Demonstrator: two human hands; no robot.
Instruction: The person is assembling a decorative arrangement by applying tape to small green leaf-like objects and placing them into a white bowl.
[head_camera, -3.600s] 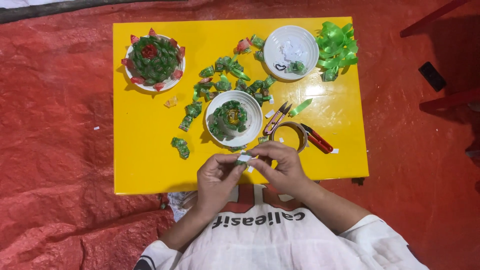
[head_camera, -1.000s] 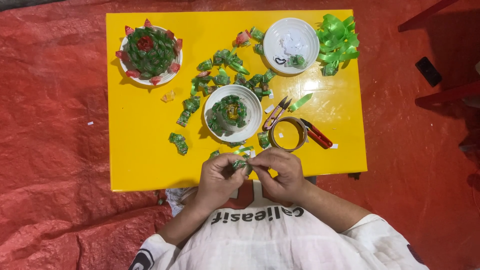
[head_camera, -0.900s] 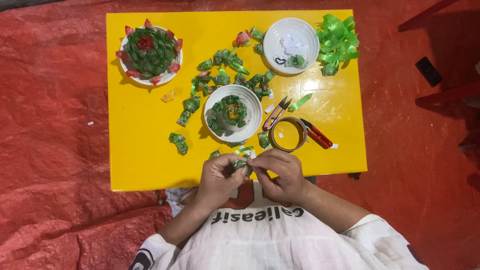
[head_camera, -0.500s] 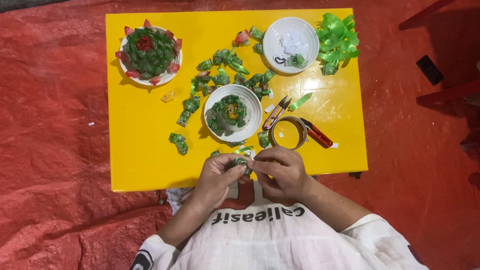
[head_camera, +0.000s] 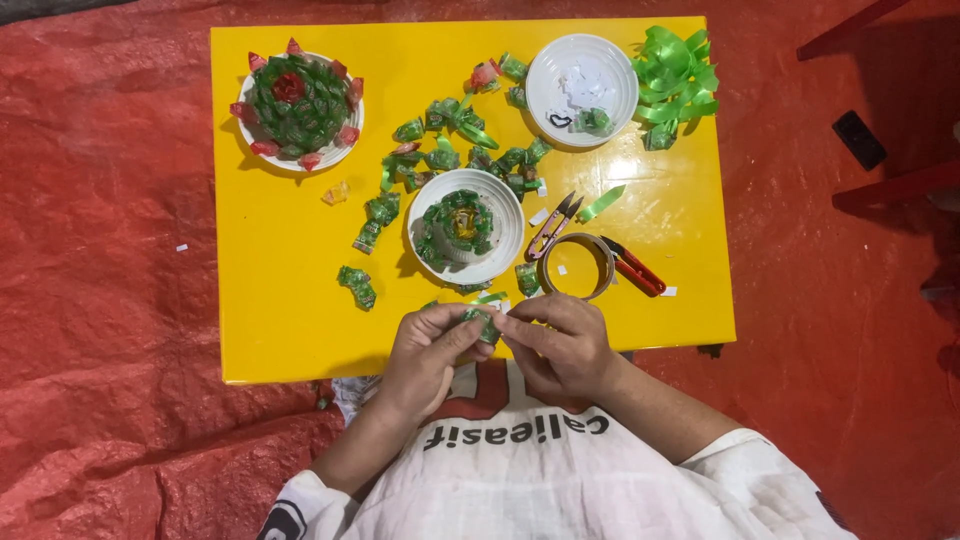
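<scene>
- Where the near edge of the yellow table (head_camera: 290, 330) meets my lap, both hands close on one small green folded wrapper piece (head_camera: 480, 323), held just above the tabletop.
- Left hand (head_camera: 425, 350): fingertips pinched narrow on the piece's left end, thumb on top.
- Right hand (head_camera: 560, 345): fingertips pinched on the right end, touching the left hand's fingers.
- Long axis of the piece: roughly left to right, spanning the two grips; neither hand is clearly nearer, as each holds one end.
- Direction from the grip: the white plate with a partial green ring (head_camera: 465, 225) lies directly ahead, near, beyond the fingertips.
- Just right of that plate: a roll of clear tape (head_camera: 575, 265), touching or nearly touching the right hand's knuckles; I cannot tell which.
- Beside the tape: thread snips (head_camera: 555, 225) and a red-handled cutter (head_camera: 635, 270).
- Scattered green folded pieces (head_camera: 440, 150) lie between the plates.
- Far left: a finished green and red rosette on a plate (head_camera: 300, 100).
- Far right: a white bowl (head_camera: 580, 75) and green ribbon bundle (head_camera: 675, 80), well apart from both hands.
</scene>
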